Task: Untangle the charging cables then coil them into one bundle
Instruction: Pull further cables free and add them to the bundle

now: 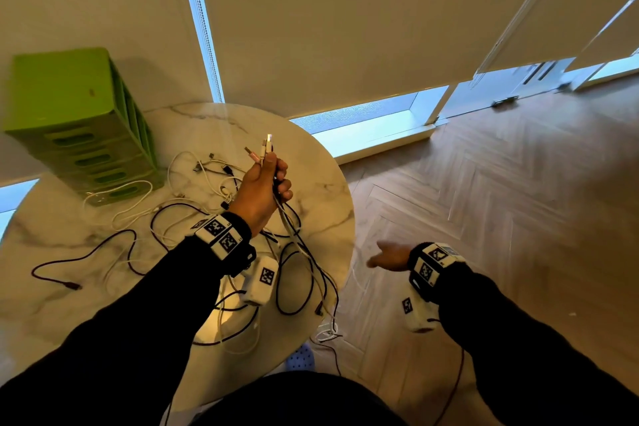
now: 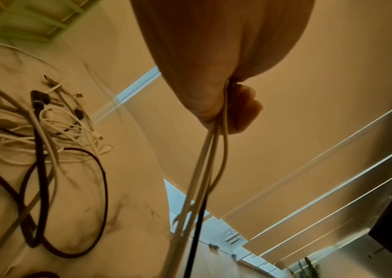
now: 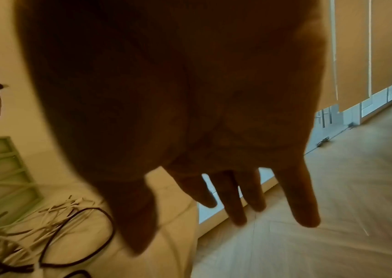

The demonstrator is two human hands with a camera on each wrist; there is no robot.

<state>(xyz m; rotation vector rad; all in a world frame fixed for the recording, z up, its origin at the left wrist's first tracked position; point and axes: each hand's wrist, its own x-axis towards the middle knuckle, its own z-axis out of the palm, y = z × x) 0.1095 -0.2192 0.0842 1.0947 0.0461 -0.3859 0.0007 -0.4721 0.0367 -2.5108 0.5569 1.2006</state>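
Note:
Several white, pink and dark charging cables (image 1: 193, 214) lie tangled on the round marble table (image 1: 321, 183). My left hand (image 1: 266, 183) is raised above the table and grips a bunch of cable ends (image 1: 264, 149), with the plugs sticking up past the thumb. The gripped strands (image 2: 209, 159) hang down from the fist (image 2: 228, 105) toward the table's near right edge. My right hand (image 1: 387, 254) hovers off the table's right side over the floor. Its fingers (image 3: 235, 203) are spread and straight, holding nothing.
A green slotted organiser (image 1: 76, 121) stands at the table's back left. Cables (image 1: 328, 332) droop over the near right table edge. Wooden herringbone floor (image 1: 501, 201) stretches to the right, and blinds (image 1: 328, 10) cover windows behind.

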